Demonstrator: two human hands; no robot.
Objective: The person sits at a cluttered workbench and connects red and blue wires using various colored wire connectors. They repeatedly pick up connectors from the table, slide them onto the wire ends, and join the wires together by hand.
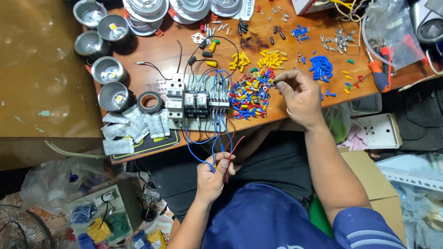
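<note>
Currently the left hand (213, 177) pinches the ends of blue and red wires (220, 143) below the table edge (138, 157), wires running up to the breaker block (196, 102), while the right hand (299, 94) fingertips close on a small terminal beside the mixed connector pile (250, 94).

Your right hand (299, 94) hiding whatever its fingertips are pinching, your left hand (213, 174) covering the wire ends (220, 148), top lamp housings (184, 7) running off frame
</note>
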